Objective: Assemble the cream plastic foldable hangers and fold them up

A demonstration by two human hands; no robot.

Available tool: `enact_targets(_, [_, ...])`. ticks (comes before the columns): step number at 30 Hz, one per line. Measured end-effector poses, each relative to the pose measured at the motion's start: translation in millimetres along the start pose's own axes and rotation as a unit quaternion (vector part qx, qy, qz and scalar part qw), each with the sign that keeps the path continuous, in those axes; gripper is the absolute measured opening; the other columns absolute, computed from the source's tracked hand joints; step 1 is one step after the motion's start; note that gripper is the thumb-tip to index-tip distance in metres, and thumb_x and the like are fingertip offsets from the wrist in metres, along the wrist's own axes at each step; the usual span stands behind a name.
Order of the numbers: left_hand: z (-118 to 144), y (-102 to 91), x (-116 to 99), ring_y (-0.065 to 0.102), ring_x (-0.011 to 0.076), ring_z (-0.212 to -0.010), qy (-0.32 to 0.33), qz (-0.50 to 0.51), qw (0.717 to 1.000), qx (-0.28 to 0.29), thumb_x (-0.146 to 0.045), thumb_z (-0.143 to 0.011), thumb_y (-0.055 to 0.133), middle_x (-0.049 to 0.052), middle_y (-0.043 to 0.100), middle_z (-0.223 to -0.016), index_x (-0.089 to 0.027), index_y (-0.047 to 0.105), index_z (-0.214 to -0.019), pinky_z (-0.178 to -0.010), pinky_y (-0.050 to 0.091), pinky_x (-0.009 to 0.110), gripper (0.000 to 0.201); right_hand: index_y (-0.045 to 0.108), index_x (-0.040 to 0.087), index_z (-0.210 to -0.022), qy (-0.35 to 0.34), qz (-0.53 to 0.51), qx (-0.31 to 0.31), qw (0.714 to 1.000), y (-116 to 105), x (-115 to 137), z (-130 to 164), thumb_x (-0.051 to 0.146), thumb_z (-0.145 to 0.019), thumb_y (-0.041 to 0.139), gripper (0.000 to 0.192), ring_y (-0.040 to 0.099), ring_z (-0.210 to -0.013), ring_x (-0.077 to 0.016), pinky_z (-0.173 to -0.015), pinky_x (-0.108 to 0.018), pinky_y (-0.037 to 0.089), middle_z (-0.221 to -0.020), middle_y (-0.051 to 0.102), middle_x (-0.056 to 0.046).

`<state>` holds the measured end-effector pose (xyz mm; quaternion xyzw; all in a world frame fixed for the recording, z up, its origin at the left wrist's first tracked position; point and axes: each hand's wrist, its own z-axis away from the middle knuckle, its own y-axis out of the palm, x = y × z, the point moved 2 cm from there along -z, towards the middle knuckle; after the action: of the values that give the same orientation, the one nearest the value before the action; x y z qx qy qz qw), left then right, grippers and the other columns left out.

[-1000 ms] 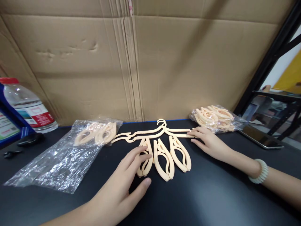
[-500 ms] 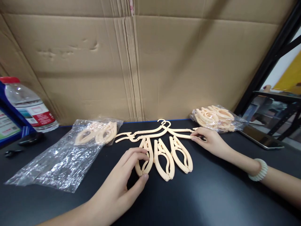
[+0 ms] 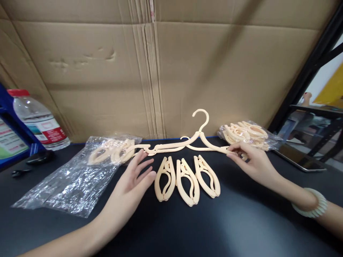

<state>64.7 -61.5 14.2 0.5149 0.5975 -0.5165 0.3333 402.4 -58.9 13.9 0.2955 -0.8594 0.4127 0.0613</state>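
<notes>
An unfolded cream plastic clothes hanger (image 3: 174, 145) is tipped up, its hook standing against the cardboard. My right hand (image 3: 248, 162) pinches its right arm near the end. My left hand (image 3: 134, 178) is open, fingers apart, its fingertips over the hanger's left arm; whether they touch it I cannot tell. Behind lies a second unfolded hanger, its small hook (image 3: 184, 138) partly covered by the first. In front, side by side on the dark table, are three folded hangers: a left one (image 3: 158, 182), a middle one (image 3: 195, 189) and a right one (image 3: 216, 184).
Left of the hangers is a crinkled clear plastic bag (image 3: 66, 185) with folded hangers inside. Another filled bag (image 3: 245, 134) lies at the back right, beside a phone (image 3: 300, 159). A red-capped bottle (image 3: 40, 121) stands at far left. Cardboard (image 3: 227, 71) walls the back.
My right hand has tilted the front hanger up, so its hook now stands upright. My left hand has moved off the left folded hanger, up and left to the raised hanger's left arm.
</notes>
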Motion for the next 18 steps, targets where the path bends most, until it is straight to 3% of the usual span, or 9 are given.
enact_targets(3, [2.1, -2.6, -6.8, 0.037, 0.0277, -0.137, 0.041, -0.031, 0.998, 0.025, -0.039, -0.092, 0.051, 0.005, 0.021, -0.158, -0.033, 0.021, -0.148, -0.108, 0.040, 0.047, 0.063, 0.055, 0.021, -0.090, -0.034, -0.011, 0.016, 0.999, -0.6, 11.6, 4.6, 0.033, -0.093, 0.051, 0.013, 0.058, -0.064, -0.0152, -0.053, -0.025, 0.047, -0.080, 0.064, -0.004])
enact_targets(6, [11.8, -0.1, -19.2, 0.028, 0.0285, -0.141, 0.176, -0.135, 0.965, 0.143, -0.029, -0.090, 0.053, 0.001, 0.035, -0.153, -0.035, 0.046, -0.136, -0.114, 0.029, 0.052, 0.046, 0.054, 0.022, -0.091, -0.077, -0.023, 0.055, 0.995, 0.8, 24.4, 8.9, 0.027, -0.094, 0.047, 0.009, 0.058, -0.064, -0.0141, -0.055, -0.024, 0.047, -0.079, 0.063, -0.004])
enact_targets(8, [17.6, 1.5, -24.5, 0.033, 0.0301, -0.139, 0.220, -0.169, 0.945, 0.176, -0.025, -0.091, 0.050, 0.002, 0.046, -0.145, -0.031, 0.063, -0.114, -0.113, 0.028, 0.055, 0.028, 0.054, 0.022, -0.092, -0.092, -0.029, 0.079, 0.992, 1.6, 32.0, 11.1, 0.026, -0.095, 0.045, 0.010, 0.057, -0.061, -0.0135, -0.054, -0.024, 0.046, -0.077, 0.062, -0.003])
enact_targets(10, [18.7, 1.5, -25.1, 0.044, 0.0306, -0.131, 0.209, -0.166, 0.952, 0.153, -0.025, -0.091, 0.048, 0.005, 0.053, -0.139, -0.026, 0.066, -0.097, -0.108, 0.036, 0.054, 0.019, 0.054, 0.022, -0.092, -0.085, -0.036, 0.084, 0.992, 1.3, 36.7, 12.3, 0.026, -0.095, 0.044, 0.011, 0.055, -0.058, -0.0128, -0.051, -0.023, 0.045, -0.074, 0.061, -0.001])
enact_targets(13, [13.8, 0.7, -17.3, 0.052, 0.0290, -0.123, 0.164, -0.141, 0.969, 0.117, -0.026, -0.090, 0.051, 0.006, 0.059, -0.129, -0.025, 0.062, -0.092, -0.105, 0.042, 0.051, 0.012, 0.053, 0.022, -0.091, -0.067, -0.035, 0.061, 0.995, -0.9, 36.4, 11.7, 0.026, -0.094, 0.045, 0.009, 0.054, -0.056, -0.0126, -0.049, -0.023, 0.044, -0.071, 0.059, 0.000])
enact_targets(15, [8.5, 0.1, -9.4, 0.050, 0.0278, -0.127, 0.130, -0.110, 0.980, 0.102, -0.027, -0.089, 0.053, 0.005, 0.058, -0.130, -0.026, 0.061, -0.100, -0.109, 0.038, 0.050, 0.014, 0.053, 0.022, -0.090, -0.053, -0.027, 0.040, 0.997, -2.6, 31.1, 10.0, 0.026, -0.093, 0.047, 0.008, 0.053, -0.056, -0.0126, -0.049, -0.023, 0.044, -0.071, 0.058, 0.000])
enact_targets(18, [1.7, -1.8, 0.1, 0.040, 0.0258, -0.135, 0.069, -0.038, 0.995, 0.054, -0.032, -0.089, 0.054, 0.004, 0.046, -0.143, -0.030, 0.049, -0.124, -0.113, 0.033, 0.046, 0.035, 0.053, 0.021, -0.090, -0.018, -0.021, -0.007, 1.000, -5.5, 20.3, 6.8, 0.028, -0.092, 0.051, 0.007, 0.053, -0.057, -0.0132, -0.049, -0.024, 0.044, -0.072, 0.059, -0.001])
